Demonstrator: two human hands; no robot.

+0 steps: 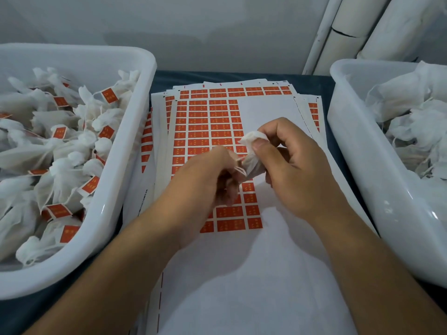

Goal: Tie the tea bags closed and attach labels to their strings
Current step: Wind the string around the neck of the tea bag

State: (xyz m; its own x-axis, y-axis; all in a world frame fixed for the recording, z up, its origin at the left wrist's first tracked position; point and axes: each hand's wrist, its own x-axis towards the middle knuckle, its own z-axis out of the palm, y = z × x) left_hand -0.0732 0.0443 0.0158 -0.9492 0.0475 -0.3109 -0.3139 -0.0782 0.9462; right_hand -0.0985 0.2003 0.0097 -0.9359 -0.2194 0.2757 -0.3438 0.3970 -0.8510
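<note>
Tea bag tied over label sheets, between two white tubs.
Head view: right hand [295,163] pinching the gathered neck of a white tea bag [251,154] between thumb and fingers, above the middle of the top label sheet [208,126]; left hand [205,177] curled, blurred, gripping the bag's string [238,165] just beside. Left tub [125,180] at the left table edge, full of tied bags with orange labels [110,95]; right tub [350,146] with unlabelled bags [411,117].
</note>
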